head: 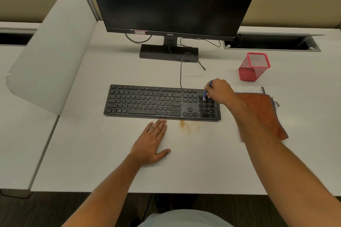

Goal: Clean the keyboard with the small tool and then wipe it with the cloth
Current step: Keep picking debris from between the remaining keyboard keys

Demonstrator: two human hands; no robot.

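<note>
A black keyboard [147,102] lies across the middle of the white desk [110,162]. My right hand [219,91] is shut on a small blue brush [207,91], its tip down on the number pad at the keyboard's right end. My left hand [152,140] rests flat on the desk, fingers together, fingertips touching the keyboard's front edge. An orange-brown cloth [265,110] lies to the right of the keyboard, partly hidden by my right forearm. A patch of tan crumbs [186,125] sits on the desk just in front of the keyboard.
A black monitor [171,0] on its stand [168,51] rises behind the keyboard, with cables trailing down. A red mesh pen holder [253,66] stands at the back right. A white divider panel [49,51] borders the left. An open cable tray [271,42] runs along the back right.
</note>
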